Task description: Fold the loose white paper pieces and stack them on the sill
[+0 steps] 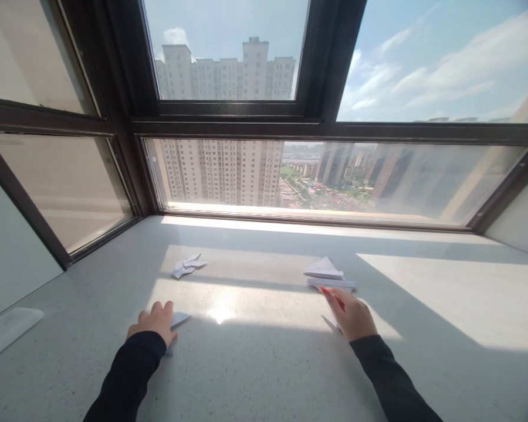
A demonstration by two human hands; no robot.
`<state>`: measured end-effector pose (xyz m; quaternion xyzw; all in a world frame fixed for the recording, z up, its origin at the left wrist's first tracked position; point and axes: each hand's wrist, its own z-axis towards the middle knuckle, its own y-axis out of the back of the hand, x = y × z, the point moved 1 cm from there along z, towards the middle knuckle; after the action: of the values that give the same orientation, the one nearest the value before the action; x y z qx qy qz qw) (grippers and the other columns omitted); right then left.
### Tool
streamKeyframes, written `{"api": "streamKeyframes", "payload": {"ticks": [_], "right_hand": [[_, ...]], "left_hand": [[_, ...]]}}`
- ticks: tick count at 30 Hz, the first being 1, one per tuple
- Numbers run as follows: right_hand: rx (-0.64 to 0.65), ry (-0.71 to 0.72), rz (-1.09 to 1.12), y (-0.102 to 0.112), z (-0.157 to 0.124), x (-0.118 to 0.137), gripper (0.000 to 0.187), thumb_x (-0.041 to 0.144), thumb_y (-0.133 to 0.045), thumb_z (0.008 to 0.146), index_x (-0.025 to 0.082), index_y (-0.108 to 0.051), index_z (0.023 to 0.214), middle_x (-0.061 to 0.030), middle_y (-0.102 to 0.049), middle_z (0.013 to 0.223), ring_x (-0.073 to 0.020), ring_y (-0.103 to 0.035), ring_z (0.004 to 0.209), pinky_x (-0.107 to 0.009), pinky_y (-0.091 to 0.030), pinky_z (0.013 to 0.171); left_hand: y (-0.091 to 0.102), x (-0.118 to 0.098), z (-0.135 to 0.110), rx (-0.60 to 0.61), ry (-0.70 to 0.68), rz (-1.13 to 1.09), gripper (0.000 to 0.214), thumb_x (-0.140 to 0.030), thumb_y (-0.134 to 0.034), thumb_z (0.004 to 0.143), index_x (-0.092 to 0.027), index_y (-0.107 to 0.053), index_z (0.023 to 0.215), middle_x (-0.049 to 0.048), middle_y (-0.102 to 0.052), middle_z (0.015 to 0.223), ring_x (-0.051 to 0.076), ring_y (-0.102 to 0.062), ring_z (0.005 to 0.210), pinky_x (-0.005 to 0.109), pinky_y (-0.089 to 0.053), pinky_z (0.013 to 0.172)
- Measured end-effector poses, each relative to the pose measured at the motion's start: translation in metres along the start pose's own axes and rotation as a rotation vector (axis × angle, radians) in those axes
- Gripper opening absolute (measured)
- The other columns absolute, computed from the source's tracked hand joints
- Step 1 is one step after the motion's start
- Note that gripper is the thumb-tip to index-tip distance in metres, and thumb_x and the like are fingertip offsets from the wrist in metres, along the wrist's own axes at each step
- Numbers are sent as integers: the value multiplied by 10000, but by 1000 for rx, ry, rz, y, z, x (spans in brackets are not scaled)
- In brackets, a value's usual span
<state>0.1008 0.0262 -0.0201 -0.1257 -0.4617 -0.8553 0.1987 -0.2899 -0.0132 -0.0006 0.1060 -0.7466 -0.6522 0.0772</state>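
My left hand is palm down on the sill at the left, fingers bent over a piece of folded white paper. One pointed end of that paper sticks out to the right; the hand covers most of it. Beyond lies another folded paper shape with several pointed flaps. On the right, thumb and fingers of my right hand are pinched together at a folded white paper, whose lower part the hand partly hides. Just behind it rests a triangular folded paper.
The pale speckled windowsill has bright sun patches and shadows across it. Dark window frames close it off at the back and left. A white, rounded flat object lies at the left edge. Tall buildings stand outside.
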Motion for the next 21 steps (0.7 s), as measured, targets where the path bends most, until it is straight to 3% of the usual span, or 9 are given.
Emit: {"api": "streamKeyframes", "payload": {"ticks": [3,5,8,11,13,15,18,21], "right_hand": [[146,44,130,-11,-12,43,463,482,-304,804,158,-623,713,-58,-602,605,-148,-526,523,-252,-389,516],[300,57,253,-19,-26,77,432,458,-310,810,165,-614,719,-54,-595,622,-145,-519,532,-262,-396,526],[487,-25,529,-28,-48,118,369,482,-428,752,178,-576,898,-54,-600,737,-145,-538,598,-259,-421,535],[569,-193,829,-35,-63,135,499,492,-558,652,209,-466,1053,-50,-585,841,-147,-553,641,-251,-441,507],[590,-294,1024,-38,-65,136,536,510,-582,616,195,-450,1030,-16,-574,712,-138,-545,553,-236,-429,427],[555,-363,1149,-40,-64,131,518,528,-578,606,173,-462,964,32,-515,555,-118,-504,444,-217,-396,356],[454,-395,1159,-44,-59,122,481,520,-591,600,157,-482,896,52,-463,500,-90,-454,404,-187,-357,325],[459,-366,1112,-48,-58,116,435,505,-591,613,152,-497,849,52,-450,498,-72,-422,402,-172,-337,330]], "left_hand": [[-4,18,10,67,-51,-143,299,-257,-579,523,-157,-518,799,53,-572,749,221,-550,692,287,-385,605],[-1,14,14,89,-108,-233,238,-276,-593,499,-173,-498,691,0,-541,634,192,-536,630,261,-375,574],[5,-16,8,139,-214,-381,249,-334,-601,507,-182,-459,645,-38,-474,575,162,-500,588,244,-368,533],[8,-61,-6,256,-445,-682,326,-452,-555,585,-175,-461,729,-29,-493,636,121,-475,554,232,-386,507],[11,-84,-7,399,-659,-797,345,-462,-531,630,-172,-491,812,-14,-532,698,108,-495,571,226,-408,523],[16,-93,6,481,-761,-683,342,-429,-558,633,-187,-535,874,-2,-584,762,117,-540,614,234,-432,574],[30,-79,50,108,-425,-438,295,-386,-498,702,-214,-568,931,30,-598,949,173,-559,847,280,-421,748],[34,-53,87,-76,-207,-335,428,-276,-425,755,-125,-421,1156,180,-419,1214,308,-381,1108,473,-272,891]]}}
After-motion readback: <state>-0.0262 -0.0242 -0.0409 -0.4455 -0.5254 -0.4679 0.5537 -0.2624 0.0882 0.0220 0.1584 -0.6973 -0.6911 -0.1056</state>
